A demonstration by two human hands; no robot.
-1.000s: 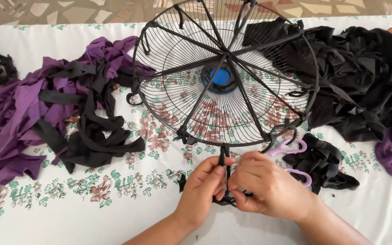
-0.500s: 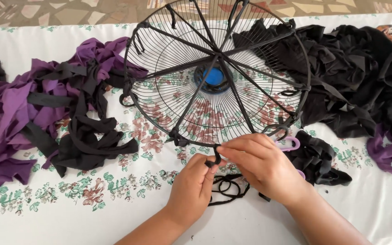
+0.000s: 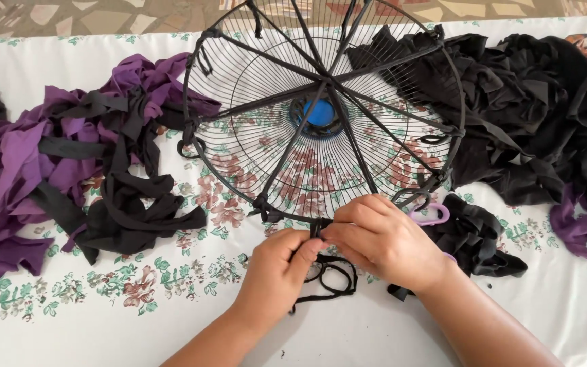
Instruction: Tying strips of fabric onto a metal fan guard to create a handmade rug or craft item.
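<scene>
Both hands are meeting at the lower middle of the frame, at the near rim of a round wire fan guard [image 3: 324, 115]. The left hand [image 3: 276, 268] is curling its fingers and pinching a thin black fabric strip [image 3: 331, 278] between thumb and forefinger; the right hand [image 3: 382, 238] is pressing its fingertips together on the same strip where it is meeting the rim. The loose tail of the strip is looping on the bench [image 3: 171, 319] just below the hands, with no clear long axis there; between the hands it is running roughly left to right along the rim.

The step in hand appears to be the tying of this strip onto the guard's rim. The next move would seem to call for a firm pull on both ends while the rim is staying put.

The guard is lying dish-like, its open face tilting toward the camera and its blue hub [image 3: 321, 112] sitting at the centre; other black strips are already crossing it like spokes. A lilac scissor handle [image 3: 433, 216] is showing just right of the right hand. Purple and black fabric strips [image 3: 69, 170] are piling at the left of the frame, and a black fabric heap [image 3: 531, 109] is filling the upper right.
</scene>
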